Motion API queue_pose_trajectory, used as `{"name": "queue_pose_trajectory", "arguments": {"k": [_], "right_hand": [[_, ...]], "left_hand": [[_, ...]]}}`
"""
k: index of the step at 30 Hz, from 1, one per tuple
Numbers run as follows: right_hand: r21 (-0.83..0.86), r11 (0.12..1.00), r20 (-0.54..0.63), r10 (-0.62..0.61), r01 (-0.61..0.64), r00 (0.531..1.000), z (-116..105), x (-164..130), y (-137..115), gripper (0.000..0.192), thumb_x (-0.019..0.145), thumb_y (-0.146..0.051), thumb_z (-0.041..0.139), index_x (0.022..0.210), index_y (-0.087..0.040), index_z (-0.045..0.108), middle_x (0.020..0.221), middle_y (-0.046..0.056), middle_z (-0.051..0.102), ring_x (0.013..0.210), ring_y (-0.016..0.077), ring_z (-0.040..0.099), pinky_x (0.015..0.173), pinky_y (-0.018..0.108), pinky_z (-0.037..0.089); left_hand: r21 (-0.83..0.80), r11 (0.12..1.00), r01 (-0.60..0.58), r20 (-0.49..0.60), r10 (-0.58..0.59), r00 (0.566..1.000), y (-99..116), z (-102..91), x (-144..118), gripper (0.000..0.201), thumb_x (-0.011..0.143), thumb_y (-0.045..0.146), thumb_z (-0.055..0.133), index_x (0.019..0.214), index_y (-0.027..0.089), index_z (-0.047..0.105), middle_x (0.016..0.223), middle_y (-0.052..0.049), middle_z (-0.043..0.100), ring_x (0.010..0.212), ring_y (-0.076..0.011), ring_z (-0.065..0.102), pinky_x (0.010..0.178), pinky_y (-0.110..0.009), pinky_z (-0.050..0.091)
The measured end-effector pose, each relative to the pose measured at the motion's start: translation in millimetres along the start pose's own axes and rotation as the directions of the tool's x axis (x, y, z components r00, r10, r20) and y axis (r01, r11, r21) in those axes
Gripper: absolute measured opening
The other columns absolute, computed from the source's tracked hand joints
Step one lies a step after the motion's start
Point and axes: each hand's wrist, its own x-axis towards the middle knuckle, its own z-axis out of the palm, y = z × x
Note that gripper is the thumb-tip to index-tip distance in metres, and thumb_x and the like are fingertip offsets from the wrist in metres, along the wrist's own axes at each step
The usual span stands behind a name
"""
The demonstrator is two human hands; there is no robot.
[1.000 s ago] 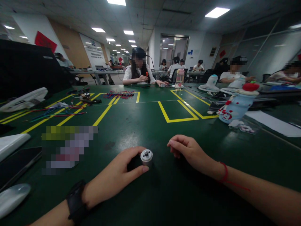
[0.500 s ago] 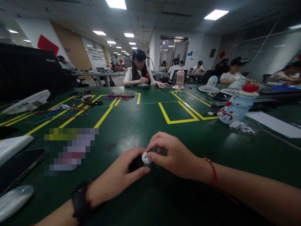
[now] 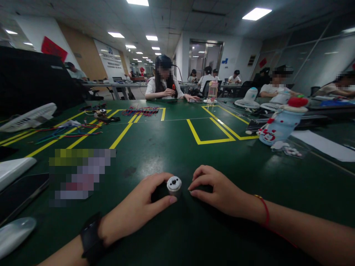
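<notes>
I look across a wide dark green worktop (image 3: 172, 147) marked with yellow tape lines (image 3: 206, 140), and a person in a white top (image 3: 164, 87) sits at its far edge with others at desks behind. To my left a white fan grille (image 3: 29, 117) lies flat, and loose coloured wires (image 3: 69, 133) trail beside it. A dark tablet (image 3: 20, 192) sits near the left edge. On the right a pale blue bottle with a red cap (image 3: 280, 123) stands upright, next to a white sheet of paper (image 3: 324, 145). Close in front of me, my left hand (image 3: 138, 210) curls around a small silver cylindrical motor (image 3: 174, 184), thumb on the near side and fingers wrapped behind, with a black part of it hidden under my palm; the motor stands upright on the worktop, round face up. A black watch (image 3: 90, 236) is on that wrist. My right hand (image 3: 222, 190) rests just beside the motor, fingers loosely curled down onto the worktop, holding nothing that I can see. A red string bracelet (image 3: 264, 210) circles that wrist.
</notes>
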Motion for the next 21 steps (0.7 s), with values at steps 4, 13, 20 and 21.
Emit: {"name": "queue_pose_trajectory", "arguments": {"k": [4,13,20,21], "right_hand": [[-0.021,1.0,0.006,0.006,-0.006,1.0,0,1,-2,0.012,0.082,-0.027,0.065,0.092,-0.024,0.072,0.101,0.005,0.058,0.096,0.0195,0.053,0.084,0.036,0.042],[0.471,0.846,-0.089,0.327,-0.249,0.941,-15,6,6,0.019,0.084,-0.034,0.061,0.091,-0.018,0.067,0.083,0.002,0.062,0.069,0.0126,0.054,0.062,0.026,0.043],[0.666,0.697,-0.12,0.452,-0.266,0.884,-15,12,18,0.023,0.083,-0.037,0.061,0.084,-0.015,0.065,0.073,0.0,0.06,0.06,0.0104,0.052,0.056,0.024,0.039],[0.625,0.732,-0.11,0.428,-0.273,0.897,-14,11,15,0.022,0.083,-0.037,0.061,0.084,-0.015,0.065,0.073,0.0,0.06,0.062,0.0108,0.052,0.057,0.024,0.04]], "left_hand": [[0.0,1.0,-0.002,0.006,0.002,1.0,0,-0.2,0,0.037,0.085,0.044,0.061,0.119,0.033,0.053,0.121,0.0,0.061,0.108,-0.0234,0.058,0.095,-0.038,0.047],[-0.017,1.0,-0.015,0.019,0.016,1.0,1,-3.0,-1,0.037,0.086,0.042,0.06,0.121,0.033,0.052,0.121,0.0,0.062,0.107,-0.023,0.059,0.094,-0.037,0.048],[-0.025,1.0,-0.014,0.029,0.014,0.999,0,-2.5,-1,0.037,0.087,0.041,0.06,0.123,0.036,0.05,0.122,0.002,0.06,0.109,-0.022,0.058,0.095,-0.036,0.047],[-0.024,1.0,-0.014,0.032,0.015,0.999,0,-2.5,-2,0.037,0.087,0.042,0.06,0.122,0.035,0.051,0.121,0.001,0.061,0.108,-0.0225,0.058,0.095,-0.037,0.047]]}}
